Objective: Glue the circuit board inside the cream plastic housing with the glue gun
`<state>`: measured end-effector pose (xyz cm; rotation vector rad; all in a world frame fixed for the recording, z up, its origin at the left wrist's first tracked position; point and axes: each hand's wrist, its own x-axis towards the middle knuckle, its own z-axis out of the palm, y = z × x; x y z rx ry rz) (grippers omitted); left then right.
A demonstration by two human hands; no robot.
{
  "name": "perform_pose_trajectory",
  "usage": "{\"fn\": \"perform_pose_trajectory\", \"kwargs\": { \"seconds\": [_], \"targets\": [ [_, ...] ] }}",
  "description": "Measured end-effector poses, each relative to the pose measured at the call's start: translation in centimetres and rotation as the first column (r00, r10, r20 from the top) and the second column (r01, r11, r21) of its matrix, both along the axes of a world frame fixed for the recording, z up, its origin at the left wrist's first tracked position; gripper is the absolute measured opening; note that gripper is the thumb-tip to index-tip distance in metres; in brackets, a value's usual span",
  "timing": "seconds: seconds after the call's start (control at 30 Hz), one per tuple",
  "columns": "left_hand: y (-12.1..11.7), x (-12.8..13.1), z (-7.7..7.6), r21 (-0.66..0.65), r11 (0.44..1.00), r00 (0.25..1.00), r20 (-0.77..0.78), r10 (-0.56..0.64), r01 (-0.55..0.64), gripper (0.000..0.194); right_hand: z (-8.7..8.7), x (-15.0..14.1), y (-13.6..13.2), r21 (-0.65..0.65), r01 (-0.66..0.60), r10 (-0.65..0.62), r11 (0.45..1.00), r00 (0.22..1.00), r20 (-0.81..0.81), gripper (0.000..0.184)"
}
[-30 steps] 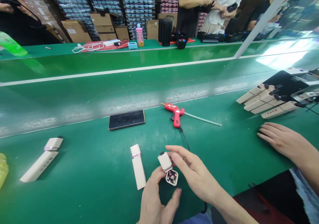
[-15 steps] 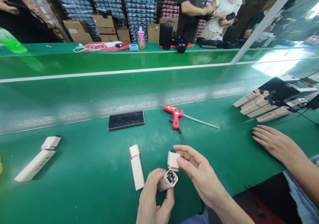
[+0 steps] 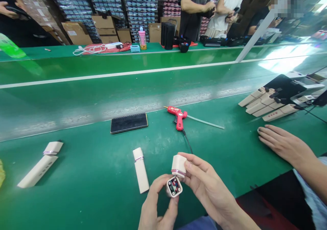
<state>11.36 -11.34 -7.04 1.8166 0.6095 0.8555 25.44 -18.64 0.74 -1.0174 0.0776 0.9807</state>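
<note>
My left hand [image 3: 159, 202] grips a cream device body [image 3: 174, 187] between thumb and fingers. Its open end faces me and shows wires and screw posts inside. In my right hand [image 3: 204, 182] is the matching cream cap [image 3: 178, 164], which has a shiny pinkish band at its lower edge. The cap sits just above the body's open end, tilted away from it; whether a wire joins them I cannot tell. Left of my hands lies another cream device [image 3: 141, 172] with its cap in line. Farther left rests a cream device [image 3: 38, 170] with its cap angled.
Beyond my hands lie a red glue gun [image 3: 179, 117] with a glue stick in it and a black phone [image 3: 129, 123]. Several cream devices [image 3: 268, 104] are grouped at the right. A co-worker's hand [image 3: 283, 143] rests on the green table [image 3: 102, 189].
The device body has turned so its open end faces me more squarely. The cap has rotated in my right hand, and its dark tip no longer shows.
</note>
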Motion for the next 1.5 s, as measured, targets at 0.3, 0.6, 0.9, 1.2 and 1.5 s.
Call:
{"fn": "perform_pose_trajectory", "kwargs": {
  "seconds": [0.3, 0.6, 0.9, 1.2, 1.5],
  "targets": [
    [0.2, -0.4, 0.0, 0.029, 0.999, 0.999, 0.017, -0.039, 0.038, 0.033, -0.3, -0.4, -0.1, 0.065, 0.044, -0.034, 0.997, 0.988, -0.152, 0.047],
    [1.4, -0.5, -1.8, 0.34, 0.94, 0.995, 0.079, -0.056, 0.026, 0.04, -0.8, -0.6, -0.6, 0.094, 0.024, -0.003, 0.995, 0.976, -0.217, 0.038],
    [1.9, -1.0, -4.3, 0.326, 0.945, 1.0, 0.017, -0.014, 0.008, 0.035, -1.8, -1.1, -1.0, 0.039, -0.068, 0.061, 0.997, 0.985, 0.159, 0.046],
    [1.0, -2.2, -2.6, 0.183, 0.983, 0.994, -0.11, 0.015, 0.006, 0.035, -1.9, -1.6, -1.2, -0.24, -0.193, 0.285, 0.951, 0.845, 0.453, 0.052],
    [1.7, -2.4, -2.4, 0.141, 0.98, 0.982, -0.141, -0.122, 0.142, 0.036, -3.1, 0.0, -2.1, -0.452, -0.049, 0.454, 0.89, 0.176, 0.874, 0.039]
  ]
}}
